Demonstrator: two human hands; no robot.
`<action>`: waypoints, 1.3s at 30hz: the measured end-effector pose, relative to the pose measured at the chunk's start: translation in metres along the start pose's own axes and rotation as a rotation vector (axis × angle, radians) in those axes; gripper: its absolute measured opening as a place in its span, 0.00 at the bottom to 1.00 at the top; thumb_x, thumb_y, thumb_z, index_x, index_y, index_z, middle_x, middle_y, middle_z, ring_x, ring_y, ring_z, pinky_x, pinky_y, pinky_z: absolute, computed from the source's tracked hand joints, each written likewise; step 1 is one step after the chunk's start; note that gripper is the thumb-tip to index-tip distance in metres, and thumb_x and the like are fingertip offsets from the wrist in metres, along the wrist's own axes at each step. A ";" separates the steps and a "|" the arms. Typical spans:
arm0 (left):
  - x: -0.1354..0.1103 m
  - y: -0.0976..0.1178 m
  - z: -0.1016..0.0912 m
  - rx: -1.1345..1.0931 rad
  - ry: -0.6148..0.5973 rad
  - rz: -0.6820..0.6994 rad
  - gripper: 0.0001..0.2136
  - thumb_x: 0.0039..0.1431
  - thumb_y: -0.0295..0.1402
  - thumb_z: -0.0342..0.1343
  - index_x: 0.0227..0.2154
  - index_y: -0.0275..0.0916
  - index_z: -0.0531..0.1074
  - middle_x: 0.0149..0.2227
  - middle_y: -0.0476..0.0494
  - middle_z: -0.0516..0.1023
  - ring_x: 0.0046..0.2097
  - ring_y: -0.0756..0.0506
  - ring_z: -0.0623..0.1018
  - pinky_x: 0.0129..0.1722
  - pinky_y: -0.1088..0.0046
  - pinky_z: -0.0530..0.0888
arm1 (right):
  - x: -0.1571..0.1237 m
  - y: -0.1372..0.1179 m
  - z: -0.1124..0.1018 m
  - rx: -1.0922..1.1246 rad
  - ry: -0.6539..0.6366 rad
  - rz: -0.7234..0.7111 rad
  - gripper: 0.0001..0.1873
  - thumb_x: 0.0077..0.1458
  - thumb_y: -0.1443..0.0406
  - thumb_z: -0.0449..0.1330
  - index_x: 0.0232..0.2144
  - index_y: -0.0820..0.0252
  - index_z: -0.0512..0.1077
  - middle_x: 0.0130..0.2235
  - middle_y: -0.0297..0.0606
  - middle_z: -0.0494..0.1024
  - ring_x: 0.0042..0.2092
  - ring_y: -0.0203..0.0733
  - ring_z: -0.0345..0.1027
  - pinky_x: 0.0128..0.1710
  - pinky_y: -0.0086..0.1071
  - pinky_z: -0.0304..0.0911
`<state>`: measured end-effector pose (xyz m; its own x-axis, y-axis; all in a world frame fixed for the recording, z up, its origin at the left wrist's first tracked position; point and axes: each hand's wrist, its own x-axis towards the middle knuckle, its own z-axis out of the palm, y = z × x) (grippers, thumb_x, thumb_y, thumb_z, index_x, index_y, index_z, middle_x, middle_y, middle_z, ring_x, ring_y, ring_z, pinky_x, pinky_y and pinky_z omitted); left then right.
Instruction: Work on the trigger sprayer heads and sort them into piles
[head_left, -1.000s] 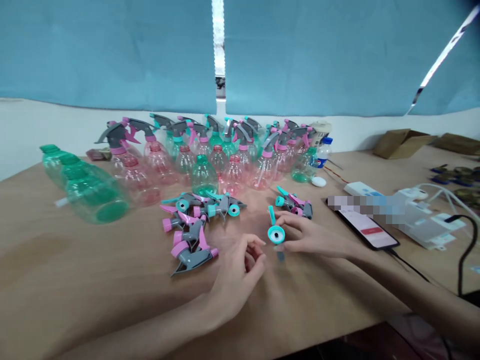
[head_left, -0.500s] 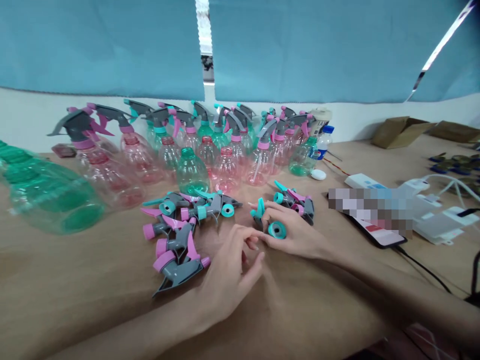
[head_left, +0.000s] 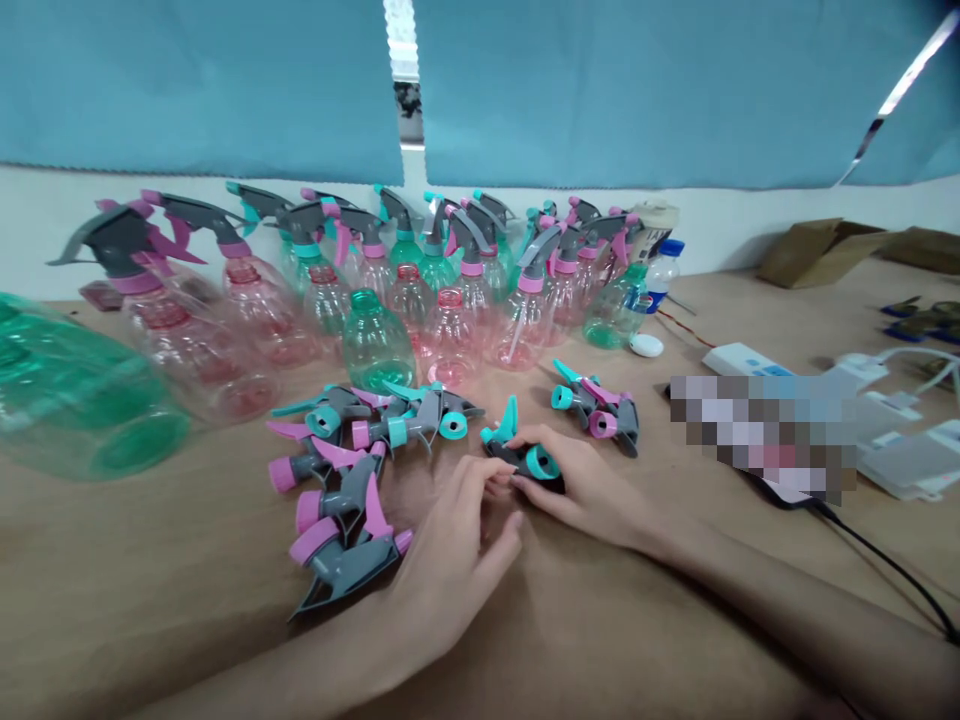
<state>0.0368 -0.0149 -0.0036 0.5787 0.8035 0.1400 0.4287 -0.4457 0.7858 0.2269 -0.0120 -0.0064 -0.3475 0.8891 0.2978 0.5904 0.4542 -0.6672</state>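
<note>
My right hand [head_left: 581, 490] grips a grey spray trigger head with a teal collar [head_left: 521, 452] low over the wooden table [head_left: 187, 590]. My left hand [head_left: 450, 550] rests beside it with its fingers curled, the fingertips touching the same head near the collar. A heap of loose trigger heads [head_left: 352, 470], pink and teal, lies just left of my left hand. Two more loose heads [head_left: 600, 408] lie to the right of the held one.
Several pink and green spray bottles [head_left: 420, 300] stand in rows at the back, some with heads fitted. A large green bottle [head_left: 75, 400] lies on its side at the left. A phone, a white power strip [head_left: 750, 358], cables and cardboard boxes [head_left: 817, 250] fill the right.
My right hand turned the teal-collared head over and lowered it toward the table. My left hand moved up to it and touched it. The camera shifted slightly to the left.
</note>
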 end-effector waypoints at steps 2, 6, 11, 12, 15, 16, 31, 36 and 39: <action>-0.001 -0.001 0.000 0.015 0.004 -0.005 0.14 0.60 0.28 0.49 0.49 0.43 0.59 0.46 0.45 0.69 0.40 0.45 0.71 0.39 0.64 0.70 | -0.003 0.001 0.000 0.015 0.047 0.033 0.18 0.55 0.70 0.57 0.48 0.56 0.62 0.45 0.37 0.75 0.44 0.40 0.72 0.44 0.33 0.66; -0.002 -0.003 0.000 0.040 0.015 -0.005 0.16 0.61 0.29 0.49 0.51 0.45 0.59 0.50 0.44 0.68 0.37 0.46 0.72 0.36 0.65 0.71 | -0.007 0.003 0.002 0.083 0.136 0.089 0.14 0.54 0.71 0.59 0.43 0.56 0.63 0.39 0.33 0.76 0.39 0.37 0.74 0.38 0.29 0.69; -0.002 -0.002 0.000 0.049 0.008 -0.052 0.16 0.60 0.30 0.50 0.51 0.46 0.58 0.43 0.47 0.71 0.34 0.46 0.72 0.35 0.65 0.71 | -0.006 0.000 0.004 0.009 0.223 0.005 0.14 0.51 0.74 0.61 0.40 0.56 0.67 0.39 0.34 0.75 0.39 0.36 0.71 0.38 0.29 0.68; -0.002 -0.001 0.000 0.039 0.009 -0.062 0.16 0.60 0.29 0.50 0.51 0.45 0.58 0.43 0.47 0.71 0.33 0.47 0.72 0.35 0.66 0.71 | -0.006 -0.001 0.005 -0.002 0.247 -0.013 0.14 0.51 0.74 0.61 0.40 0.56 0.67 0.38 0.34 0.74 0.38 0.36 0.70 0.38 0.30 0.68; -0.001 0.000 0.001 -0.016 0.032 -0.094 0.16 0.58 0.29 0.52 0.49 0.45 0.59 0.45 0.47 0.70 0.32 0.48 0.72 0.34 0.66 0.72 | -0.007 -0.004 0.007 -0.005 0.270 -0.031 0.13 0.51 0.74 0.60 0.39 0.57 0.69 0.38 0.35 0.72 0.38 0.37 0.68 0.36 0.30 0.67; -0.001 0.000 0.001 -0.043 0.042 -0.098 0.16 0.58 0.30 0.53 0.49 0.44 0.59 0.46 0.47 0.70 0.33 0.48 0.72 0.35 0.66 0.72 | -0.008 -0.004 0.008 -0.002 0.265 -0.033 0.13 0.51 0.74 0.60 0.39 0.57 0.69 0.39 0.36 0.71 0.38 0.37 0.68 0.36 0.31 0.67; -0.001 0.001 0.000 -0.065 -0.005 -0.016 0.17 0.60 0.27 0.50 0.51 0.47 0.59 0.45 0.49 0.72 0.33 0.49 0.74 0.34 0.69 0.73 | -0.008 -0.003 0.013 0.018 0.166 -0.031 0.13 0.52 0.71 0.61 0.41 0.58 0.73 0.38 0.38 0.65 0.39 0.39 0.65 0.37 0.34 0.66; 0.001 0.001 0.000 0.058 -0.003 0.015 0.18 0.59 0.26 0.49 0.52 0.46 0.60 0.47 0.46 0.73 0.39 0.45 0.75 0.39 0.65 0.73 | -0.009 -0.002 0.010 0.032 0.146 0.001 0.13 0.52 0.67 0.63 0.42 0.58 0.73 0.38 0.38 0.65 0.39 0.39 0.65 0.36 0.33 0.67; 0.000 0.000 0.000 0.100 0.009 0.038 0.18 0.60 0.26 0.49 0.52 0.45 0.60 0.49 0.43 0.71 0.46 0.42 0.73 0.44 0.61 0.72 | -0.009 -0.004 0.009 0.045 0.138 0.009 0.16 0.52 0.64 0.64 0.45 0.57 0.72 0.38 0.38 0.66 0.38 0.39 0.65 0.34 0.32 0.67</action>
<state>0.0370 -0.0146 -0.0040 0.5896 0.7886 0.1746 0.4737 -0.5127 0.7161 0.2214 -0.0219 -0.0124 -0.2364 0.8940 0.3806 0.5589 0.4456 -0.6994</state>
